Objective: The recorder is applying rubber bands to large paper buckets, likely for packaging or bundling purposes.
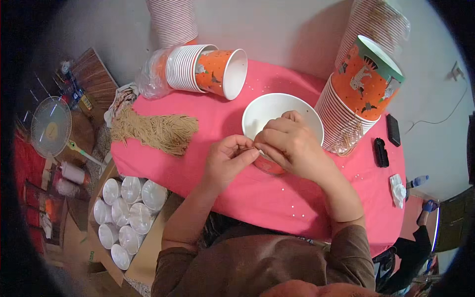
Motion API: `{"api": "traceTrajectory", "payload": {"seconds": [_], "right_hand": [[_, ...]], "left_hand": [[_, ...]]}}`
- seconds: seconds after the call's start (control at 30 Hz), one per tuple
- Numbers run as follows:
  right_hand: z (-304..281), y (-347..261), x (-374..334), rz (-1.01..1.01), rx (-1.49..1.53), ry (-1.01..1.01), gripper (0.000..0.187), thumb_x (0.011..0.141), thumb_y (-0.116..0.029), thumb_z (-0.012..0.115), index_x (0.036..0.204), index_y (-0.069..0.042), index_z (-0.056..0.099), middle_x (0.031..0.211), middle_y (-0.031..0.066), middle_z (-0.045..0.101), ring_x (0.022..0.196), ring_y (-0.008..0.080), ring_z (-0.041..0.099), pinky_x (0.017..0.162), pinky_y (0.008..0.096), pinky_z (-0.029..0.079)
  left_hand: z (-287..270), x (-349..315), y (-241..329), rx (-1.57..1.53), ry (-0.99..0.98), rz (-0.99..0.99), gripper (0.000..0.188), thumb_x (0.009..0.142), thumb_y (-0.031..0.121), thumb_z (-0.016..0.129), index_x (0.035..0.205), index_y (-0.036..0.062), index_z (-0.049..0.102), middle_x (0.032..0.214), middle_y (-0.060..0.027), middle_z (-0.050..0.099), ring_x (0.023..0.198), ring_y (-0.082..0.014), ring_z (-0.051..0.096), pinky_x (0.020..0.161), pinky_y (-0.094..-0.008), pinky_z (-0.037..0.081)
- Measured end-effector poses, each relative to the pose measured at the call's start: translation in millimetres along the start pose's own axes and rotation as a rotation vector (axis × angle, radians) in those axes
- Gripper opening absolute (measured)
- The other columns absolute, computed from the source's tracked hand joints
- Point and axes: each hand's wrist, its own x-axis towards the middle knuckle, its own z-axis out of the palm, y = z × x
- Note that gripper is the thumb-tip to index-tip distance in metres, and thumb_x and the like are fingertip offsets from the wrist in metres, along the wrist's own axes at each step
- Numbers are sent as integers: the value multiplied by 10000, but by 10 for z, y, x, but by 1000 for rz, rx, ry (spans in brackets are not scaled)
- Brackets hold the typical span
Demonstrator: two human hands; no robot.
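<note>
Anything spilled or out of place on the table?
Yes: small round white specks are scattered unevenly over the pink cloth table cover, some nearer the person than the orange, white-lined round bucket. They look like spilled bits, too small to identify. A crumpled white tissue-like wad near the right edge looks discarded.
</note>
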Motion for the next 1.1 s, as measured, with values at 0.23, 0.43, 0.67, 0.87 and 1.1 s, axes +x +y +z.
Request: {"api": "traceTrajectory", "payload": {"seconds": [0.23,0.43,0.67,0.87,1.1], "right_hand": [[-10,29,-4,144,225,-103,87,856,-101,623,832,-18,612,746,110,588,739,304,580,776,404,414],[-70,48,8,308,372,-264,170,909,-127,578,801,4,591,714,132,572,692,326,553,737,398,419],[-71,-75,4,303,267,-65,152,830,-139,686,816,-23,588,756,113,598,767,302,563,744,393,441],[103,-81,-46,152,211,39,187,750,-38,723,891,-56,602,804,87,623,836,310,597,788,395,462],[90,-46,-31,59,255,111,136,761,-18,675,884,-41,623,778,120,629,772,324,619,750,412,481]], "left_hand": [[111,12,34,720,208,673,156,802,-59,686,904,40,622,784,-6,599,591,-48,502,506,-209,397],[198,36,21,665,270,749,168,781,-87,680,874,41,626,762,-31,581,565,-72,491,487,-218,382],[150,-16,-27,173,189,335,129,828,-90,603,879,22,568,758,22,557,611,-34,484,525,-207,387],[7,14,-33,-102,40,111,44,889,2,536,915,36,544,715,42,492,577,-16,412,490,-184,298],[-30,-3,35,-492,-66,-145,36,896,35,544,918,45,571,688,33,474,528,-26,354,465,-175,271]]}}
